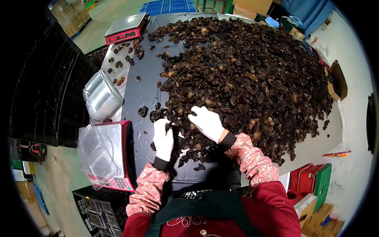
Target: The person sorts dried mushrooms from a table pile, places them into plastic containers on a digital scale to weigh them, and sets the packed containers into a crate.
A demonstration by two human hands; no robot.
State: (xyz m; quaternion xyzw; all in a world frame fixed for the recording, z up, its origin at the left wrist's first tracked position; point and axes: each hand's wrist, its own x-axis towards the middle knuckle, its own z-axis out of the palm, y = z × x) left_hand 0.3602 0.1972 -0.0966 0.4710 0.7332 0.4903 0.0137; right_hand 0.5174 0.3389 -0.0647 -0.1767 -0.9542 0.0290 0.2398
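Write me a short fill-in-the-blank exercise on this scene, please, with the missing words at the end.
The left hand and the right hand both wear ____ gloves. The large heap of dark, curled pieces is spread on a ____ [to work at]. In the picture, the nearer scale is to the ____ of both hands. The curtain at the upper right is ____.

Missing words: white; table; left; blue.
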